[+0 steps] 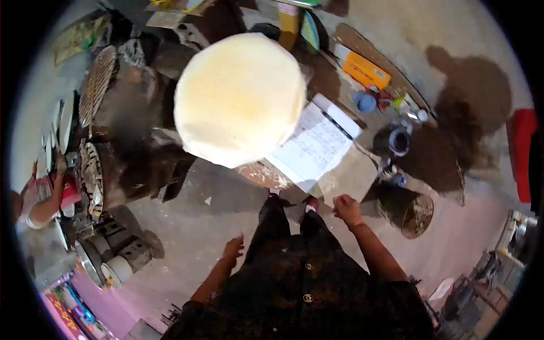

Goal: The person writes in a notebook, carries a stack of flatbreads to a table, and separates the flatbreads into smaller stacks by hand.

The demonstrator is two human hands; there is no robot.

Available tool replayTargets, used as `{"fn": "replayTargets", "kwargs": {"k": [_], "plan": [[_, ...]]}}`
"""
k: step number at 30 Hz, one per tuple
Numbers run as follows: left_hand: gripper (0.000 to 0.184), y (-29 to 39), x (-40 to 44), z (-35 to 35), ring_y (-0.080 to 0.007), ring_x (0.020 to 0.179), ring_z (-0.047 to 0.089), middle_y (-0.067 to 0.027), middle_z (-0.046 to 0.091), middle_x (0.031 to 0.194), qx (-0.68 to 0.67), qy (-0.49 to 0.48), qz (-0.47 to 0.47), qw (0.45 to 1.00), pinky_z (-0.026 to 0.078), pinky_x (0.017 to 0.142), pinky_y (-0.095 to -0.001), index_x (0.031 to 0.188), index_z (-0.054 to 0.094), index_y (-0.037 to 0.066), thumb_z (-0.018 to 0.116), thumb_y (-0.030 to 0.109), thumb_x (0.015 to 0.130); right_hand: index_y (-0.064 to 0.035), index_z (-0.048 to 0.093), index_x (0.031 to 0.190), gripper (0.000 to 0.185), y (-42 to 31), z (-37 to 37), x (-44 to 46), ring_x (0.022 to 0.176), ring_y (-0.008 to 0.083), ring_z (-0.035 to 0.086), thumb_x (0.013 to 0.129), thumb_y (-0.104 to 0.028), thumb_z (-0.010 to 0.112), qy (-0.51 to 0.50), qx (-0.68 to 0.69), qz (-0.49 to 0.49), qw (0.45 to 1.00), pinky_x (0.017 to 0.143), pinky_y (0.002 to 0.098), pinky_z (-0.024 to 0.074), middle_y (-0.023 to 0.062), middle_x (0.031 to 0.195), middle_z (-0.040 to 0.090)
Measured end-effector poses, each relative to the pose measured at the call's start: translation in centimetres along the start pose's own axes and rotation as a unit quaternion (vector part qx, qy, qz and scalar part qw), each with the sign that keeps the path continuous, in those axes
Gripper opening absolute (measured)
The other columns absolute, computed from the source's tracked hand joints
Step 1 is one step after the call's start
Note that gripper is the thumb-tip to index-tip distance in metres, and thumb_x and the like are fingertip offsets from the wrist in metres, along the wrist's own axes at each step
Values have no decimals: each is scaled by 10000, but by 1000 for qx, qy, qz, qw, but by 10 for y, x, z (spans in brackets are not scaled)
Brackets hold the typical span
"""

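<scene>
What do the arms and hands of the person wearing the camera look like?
The left hand and right hand wear no gloves. There seems to be a thin band around the right wrist. The sleeves are dark and short, leaving the forearms bare.

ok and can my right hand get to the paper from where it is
Probably yes: the right hand is near the paper, whose near part looks uncovered; the disc seems to overlap only its left side.

Uneven light, brightest on the pale disc [241, 99], dark shadows [480, 85] upper right, fisheye bending, black corners, smudgy blur left.
</scene>
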State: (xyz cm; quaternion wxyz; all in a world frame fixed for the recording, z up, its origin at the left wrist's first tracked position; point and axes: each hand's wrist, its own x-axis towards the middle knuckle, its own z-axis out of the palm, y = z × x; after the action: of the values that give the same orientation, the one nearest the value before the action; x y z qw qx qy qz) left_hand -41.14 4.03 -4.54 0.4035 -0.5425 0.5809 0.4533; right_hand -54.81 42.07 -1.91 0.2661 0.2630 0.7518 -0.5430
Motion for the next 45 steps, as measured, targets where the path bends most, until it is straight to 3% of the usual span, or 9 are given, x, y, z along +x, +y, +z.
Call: {"fn": "replayTargets", "kwargs": {"k": [6, 8, 13, 18, 25, 31, 37, 42, 45], "plan": [[551, 133, 40, -130, -183, 852, 485, -26, 524, 907, -258, -35, 212, 942, 383, 710, -375, 971, 532, 113, 468, 617, 756, -60, 434, 1113, 500, -99, 44, 69, 870, 183, 534, 807, -444, 531, -45, 290, 33, 955, 690, 340, 436, 85, 999, 538], [587, 211, 48, -166, -176, 821, 478, -15, 520, 876, -284, -58, 190, 938, 372, 718, -375, 936, 526, 102, 457, 650, 741, -71, 373, 1204, 588, -106, 68, 108, 946, 209, 514, 809, -485, 507, -52, 392, 72, 916, 736, 358, 423, 109, 1085, 503], [580, 373, 76, -200, -171, 852, 486, -15, 549, 898, -243, -194, 261, 914, 376, 754, -356, 967, 542, 83, 387, 616, 801, -100, 270, 1326, 655, -153, 120, 138, 1221, 257, 321, 866, -565, 241, -147, 528, -16, 837, 1005, 390, 261, 85, 1344, 328], [562, 461, 64, -172, -211, 1092, 452, -64, 493, 1215, -298, -282, 217, 886, 320, 953, -342, 1197, 479, 74, 372, 513, 864, -120, 305, 1313, 620, -198, 137, 130, 1180, 256, 382, 877, -548, 202, -121, 596, -13, 794, 986, 393, 311, 73, 1315, 375], [570, 466, 70, -175, -198, 1113, 439, -54, 483, 1228, -283, -350, 216, 866, 326, 953, -338, 1220, 446, 63, 411, 499, 855, -103, 288, 1319, 679, -193, 131, 123, 1189, 260, 373, 855, -592, 206, -60, 561, 28, 825, 988, 397, 306, 80, 1317, 372], [576, 459, 54, -179, -196, 1114, 434, -60, 482, 1219, -280, -346, 271, 853, 312, 964, -328, 1215, 436, 12, 433, 465, 860, -79, 274, 1324, 712, -206, 120, 107, 1197, 248, 365, 841, -603, 253, -123, 628, 29, 768, 992, 390, 297, 90, 1322, 365], [582, 455, 49, -189, -222, 1130, 418, -79, 471, 1229, -223, -262, 320, 883, 309, 965, -341, 1213, 440, 23, 450, 476, 847, 0, 391, 1228, 564, -186, 122, 112, 1052, 231, 498, 836, -394, 486, -60, 434, -22, 899, 889, 349, 406, 109, 1174, 500], [594, 464, 41, -185, -258, 1132, 417, -108, 454, 1237, -242, -344, 285, 862, 342, 948, -384, 1263, 362, 25, 466, 439, 850, 30, 518, 1073, 436, -214, 130, 106, 799, 196, 592, 734, -215, 640, 65, 400, 21, 914, 711, 302, 484, 104, 943, 601], [547, 464, -5, -173, -269, 1091, 455, -139, 459, 1220, -191, -277, 304, 891, 366, 927, -378, 1243, 375, -2, 532, 305, 817, 29, 544, 1023, 377, -230, 124, 91, 762, 177, 596, 719, -165, 655, 75, 447, -23, 891, 682, 298, 492, 97, 908, 609]]}}
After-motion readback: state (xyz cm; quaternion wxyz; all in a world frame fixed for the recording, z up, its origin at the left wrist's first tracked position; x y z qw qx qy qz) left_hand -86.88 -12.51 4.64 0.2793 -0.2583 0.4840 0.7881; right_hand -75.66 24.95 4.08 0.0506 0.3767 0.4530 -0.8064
